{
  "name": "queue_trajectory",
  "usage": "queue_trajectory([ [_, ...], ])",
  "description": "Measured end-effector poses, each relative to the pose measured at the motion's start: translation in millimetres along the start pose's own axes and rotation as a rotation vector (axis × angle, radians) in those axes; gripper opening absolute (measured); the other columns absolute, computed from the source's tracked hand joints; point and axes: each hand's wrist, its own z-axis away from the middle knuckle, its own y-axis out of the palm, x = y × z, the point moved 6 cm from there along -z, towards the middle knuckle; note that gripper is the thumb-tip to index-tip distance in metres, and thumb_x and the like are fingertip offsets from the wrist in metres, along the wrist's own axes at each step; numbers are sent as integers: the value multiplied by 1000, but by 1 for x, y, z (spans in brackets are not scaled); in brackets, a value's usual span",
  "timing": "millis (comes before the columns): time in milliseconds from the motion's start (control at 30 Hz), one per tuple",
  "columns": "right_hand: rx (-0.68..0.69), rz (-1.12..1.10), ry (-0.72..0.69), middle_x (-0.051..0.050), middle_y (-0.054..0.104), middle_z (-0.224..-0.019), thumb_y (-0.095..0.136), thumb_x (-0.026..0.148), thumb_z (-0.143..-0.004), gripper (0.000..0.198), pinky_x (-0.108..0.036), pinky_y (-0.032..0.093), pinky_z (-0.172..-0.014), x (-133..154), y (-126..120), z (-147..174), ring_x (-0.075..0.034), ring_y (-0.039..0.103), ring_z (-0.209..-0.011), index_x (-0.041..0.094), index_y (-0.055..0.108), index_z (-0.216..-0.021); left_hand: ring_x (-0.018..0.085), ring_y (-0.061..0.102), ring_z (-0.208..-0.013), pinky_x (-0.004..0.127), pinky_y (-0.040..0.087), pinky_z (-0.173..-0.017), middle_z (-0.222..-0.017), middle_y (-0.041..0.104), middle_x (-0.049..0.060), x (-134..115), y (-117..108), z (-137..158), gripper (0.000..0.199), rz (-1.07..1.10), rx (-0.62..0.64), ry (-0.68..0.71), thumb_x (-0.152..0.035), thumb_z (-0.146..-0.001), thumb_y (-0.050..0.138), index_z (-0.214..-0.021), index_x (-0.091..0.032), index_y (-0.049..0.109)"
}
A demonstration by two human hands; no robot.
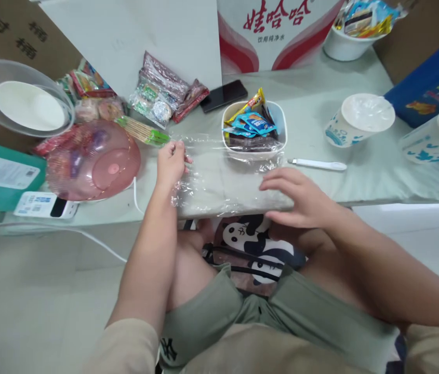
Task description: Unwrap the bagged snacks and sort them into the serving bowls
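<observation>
A sheet of clear plastic wrap (pixel 199 192) lies crinkled along the table's front edge, reaching to the near side of a white square bowl (pixel 254 154). In the bowl are snack packets (pixel 253 123) in blue, yellow and dark wrappers. My left hand (pixel 171 163) is closed, pinching the left edge of the wrap. At the wrap's right side is my right hand (pixel 301 197), its fingers curved and apart; whether a fingertip touches the film I cannot tell. A white utility knife (pixel 316 164) rests beyond my right hand.
Behind the bowl lie a black phone (pixel 225 96) and bagged snacks (pixel 160 93). A pink lidded container (pixel 98 161) and a white device (pixel 45 205) with a cable stand at left. Paper cups (pixel 359 122) and a blue box (pixel 433 83) are at right. Cartons (pixel 269 47) line the back.
</observation>
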Motion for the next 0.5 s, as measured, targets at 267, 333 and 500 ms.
queue_trajectory([
  [267, 266, 219, 156, -14, 57, -151, 58, 33, -96, 44, -58, 47, -109, -46, 33, 54, -35, 54, -139, 24, 59, -139, 14, 64, -76, 23, 45, -60, -89, 64, 1, 8, -40, 3, 18, -85, -112, 49, -18, -81, 69, -93, -24, 57],
  [333, 230, 232, 158, -15, 57, -151, 61, 38, -94, 44, -61, 46, -107, -42, 28, 51, -39, 53, -139, 24, 61, -136, 16, 63, -90, 27, 50, -79, -98, 64, 3, 3, -50, 11, 22, -200, -169, 202, -15, -78, 71, -95, -24, 59],
  [500, 68, 241, 150, -13, 73, -120, 62, 41, -94, 32, -54, 51, -96, -14, 29, 27, -34, 67, -112, 23, 69, -118, 22, 61, -100, 37, 50, -96, -101, 64, 4, -21, -37, 47, 19, -435, -94, 486, -18, -76, 71, -91, -23, 62],
])
